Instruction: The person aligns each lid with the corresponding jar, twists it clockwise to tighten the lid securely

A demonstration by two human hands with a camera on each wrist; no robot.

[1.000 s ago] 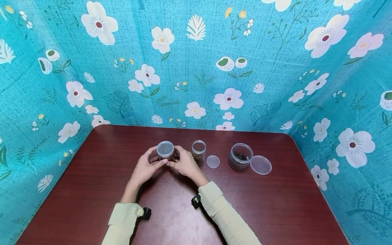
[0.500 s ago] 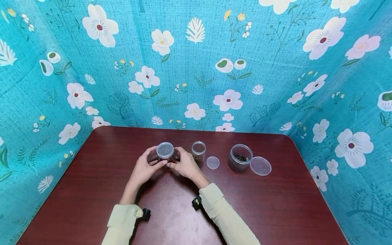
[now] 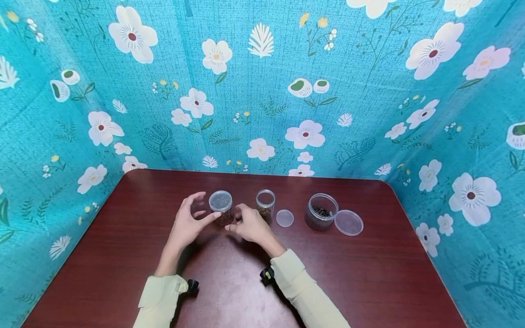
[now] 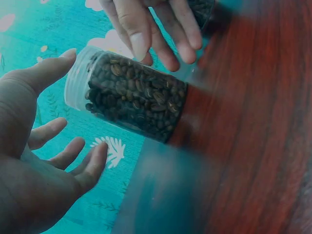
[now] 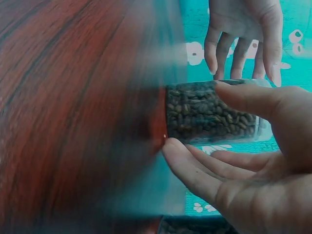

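A clear plastic jar [image 3: 223, 213] of dark brown beans, like coffee beans, stands upright on the table with its lid [image 3: 220, 200] on. My left hand [image 3: 187, 223] is at its left side, fingers spread and off the jar; the thumb tip is close to the lid, and I cannot tell if it touches. On the other side is my right hand [image 3: 252, 225], its fingers loosely bent around the jar without a grip. In the right wrist view its thumb lies in front of the jar [image 5: 204, 114]; contact there cannot be told.
Right of my right hand stands a narrower lidless jar [image 3: 265, 200] with brown contents, partly hidden by the hand. A small round lid [image 3: 285, 218] lies beside it. Farther right are a wide lidless jar [image 3: 321, 216] with dark contents and a larger lid [image 3: 349, 222]. A flowered cloth [image 3: 262, 91] hangs behind the table.
Both hands held the lidded jar earlier. Now the left fingers have opened away to the left and the right hand has loosened, drawing slightly back toward me. The jar stays in place.
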